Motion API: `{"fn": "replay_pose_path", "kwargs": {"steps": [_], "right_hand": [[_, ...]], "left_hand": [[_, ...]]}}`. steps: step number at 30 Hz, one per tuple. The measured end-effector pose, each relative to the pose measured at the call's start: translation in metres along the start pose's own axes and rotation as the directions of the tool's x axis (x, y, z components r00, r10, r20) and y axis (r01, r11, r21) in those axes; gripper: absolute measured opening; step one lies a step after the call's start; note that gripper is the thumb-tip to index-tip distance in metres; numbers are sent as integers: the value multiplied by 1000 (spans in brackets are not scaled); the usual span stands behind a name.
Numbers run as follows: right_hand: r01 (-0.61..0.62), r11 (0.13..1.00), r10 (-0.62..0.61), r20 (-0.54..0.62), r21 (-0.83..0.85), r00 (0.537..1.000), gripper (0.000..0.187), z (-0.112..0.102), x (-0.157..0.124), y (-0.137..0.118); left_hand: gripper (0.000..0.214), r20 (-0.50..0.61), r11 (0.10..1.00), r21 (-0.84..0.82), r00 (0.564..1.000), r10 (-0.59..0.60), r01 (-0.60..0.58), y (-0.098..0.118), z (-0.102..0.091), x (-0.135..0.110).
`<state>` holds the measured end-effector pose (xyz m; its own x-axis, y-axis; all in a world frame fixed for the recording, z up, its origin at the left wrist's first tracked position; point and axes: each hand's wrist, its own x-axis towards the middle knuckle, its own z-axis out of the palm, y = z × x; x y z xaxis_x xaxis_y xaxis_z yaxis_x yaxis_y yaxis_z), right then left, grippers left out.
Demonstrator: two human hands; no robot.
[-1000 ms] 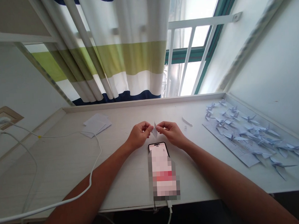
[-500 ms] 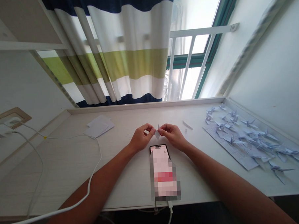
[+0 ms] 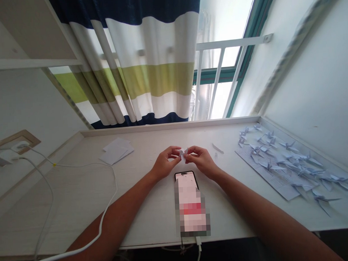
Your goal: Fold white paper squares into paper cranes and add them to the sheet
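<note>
Striped curtain (image 3: 171, 78) fills the far side of the room, next to a white railing (image 3: 233, 42) at the window, and below them your white desk (image 3: 157, 212) spreads from wall to wall. On its right side, many folded paper birds (image 3: 269, 166) lie on and around a printed sheet (image 3: 280, 185). Nearest you, between your forearms, a phone (image 3: 188, 178) rests screen up, most of its display pixelated. White cable (image 3: 100, 226) loops across your left forearm, and past that arm lie loose, overlapping sheets (image 3: 117, 150).

Your left hand (image 3: 165, 161) and right hand (image 3: 203, 160) almost meet beyond the phone, each narrowed to a pinch on the same small paper piece (image 3: 182, 154), which sits between them, gripped from 2 sides. About 0.5 s ago it showed as a slim diamond, points up and down in your view; now that outline is shorter and broken, with pale flaps by each hand. That suggests you are reshaping it, not merely steadying it. By your right index finger, 1 flap tips up and rightward; you can't read the long axis now, because your fingers cover too much.

Past your right hand lie a thin curved strip (image 3: 218, 148) and a smaller scrap (image 3: 216, 156).
</note>
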<state>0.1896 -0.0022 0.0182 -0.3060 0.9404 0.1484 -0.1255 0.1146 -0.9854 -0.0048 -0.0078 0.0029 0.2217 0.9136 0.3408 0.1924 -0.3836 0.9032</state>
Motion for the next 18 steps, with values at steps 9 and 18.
{"fn": "replay_pose_path", "kwargs": {"steps": [9, 18], "right_hand": [[18, 999, -20, -28, -44, 999, 35, -1, -2, -2], [65, 954, -48, 66, -294, 997, 34, -12, -3, -11]], "left_hand": [[46, 47, 998, -53, 998, -33, 36, 9, 1, 0], [27, 134, 996, 90, 990, -32, 20, 14, -4, 9]]}}
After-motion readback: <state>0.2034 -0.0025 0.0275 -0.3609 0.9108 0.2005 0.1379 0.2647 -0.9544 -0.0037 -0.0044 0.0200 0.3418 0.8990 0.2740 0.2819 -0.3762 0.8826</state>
